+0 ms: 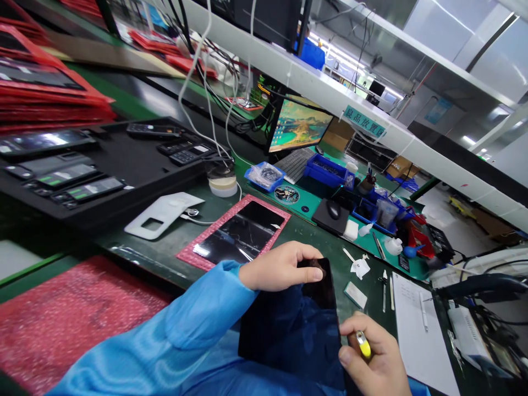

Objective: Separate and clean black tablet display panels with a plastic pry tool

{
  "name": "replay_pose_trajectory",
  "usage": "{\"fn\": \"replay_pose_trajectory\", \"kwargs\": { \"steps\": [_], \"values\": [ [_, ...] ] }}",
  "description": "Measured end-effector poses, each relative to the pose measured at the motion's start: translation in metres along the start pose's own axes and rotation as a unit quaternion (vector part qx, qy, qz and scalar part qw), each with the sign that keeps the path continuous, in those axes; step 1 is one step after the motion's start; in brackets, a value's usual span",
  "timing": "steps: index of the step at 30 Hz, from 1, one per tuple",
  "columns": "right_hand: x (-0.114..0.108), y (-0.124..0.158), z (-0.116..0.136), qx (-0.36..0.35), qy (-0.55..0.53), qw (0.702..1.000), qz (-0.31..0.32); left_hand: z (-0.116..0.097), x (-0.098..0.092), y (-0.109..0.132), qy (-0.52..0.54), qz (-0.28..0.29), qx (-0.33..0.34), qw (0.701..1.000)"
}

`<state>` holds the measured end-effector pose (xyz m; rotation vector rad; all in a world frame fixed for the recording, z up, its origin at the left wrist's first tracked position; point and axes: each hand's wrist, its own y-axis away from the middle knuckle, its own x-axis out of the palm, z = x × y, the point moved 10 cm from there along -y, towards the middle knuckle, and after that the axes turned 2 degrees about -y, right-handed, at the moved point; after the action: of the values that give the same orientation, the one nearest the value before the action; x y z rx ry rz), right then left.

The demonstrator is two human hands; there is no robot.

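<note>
A black tablet-like glass panel [295,333] lies tilted over my lap, reflecting the blue sleeves. My left hand [284,268] grips its upper edge, with the thumb on the dark face. At the panel's right edge, my right hand [377,355] is closed around a small tool [363,344] with a yellow and silver end; its working tip is hidden. Just beyond my left hand, another black screen [243,231] rests on a pink bubble-wrap sheet [187,254] on the bench. A small white block [355,295] lies between the two hands, farther up.
At left stands a black tray [136,159] of phones and handheld devices, with stacked red-wrapped panels [49,93] behind. A white device stand [163,214] is nearby. Paper with a pen [421,335] lies right. A monitor [301,124], mouse [333,209] and blue bins [328,170] stand farther back.
</note>
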<state>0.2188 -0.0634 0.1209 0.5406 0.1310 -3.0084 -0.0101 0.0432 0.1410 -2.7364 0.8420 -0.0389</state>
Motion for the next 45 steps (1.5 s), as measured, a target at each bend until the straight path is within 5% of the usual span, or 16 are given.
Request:
{"fn": "replay_pose_trajectory", "kwargs": {
  "steps": [45],
  "values": [
    [-0.011, -0.002, 0.007, -0.013, 0.013, 0.998, -0.055, -0.001, -0.003, 0.011, -0.050, -0.069, 0.000, 0.996]
  ]
}}
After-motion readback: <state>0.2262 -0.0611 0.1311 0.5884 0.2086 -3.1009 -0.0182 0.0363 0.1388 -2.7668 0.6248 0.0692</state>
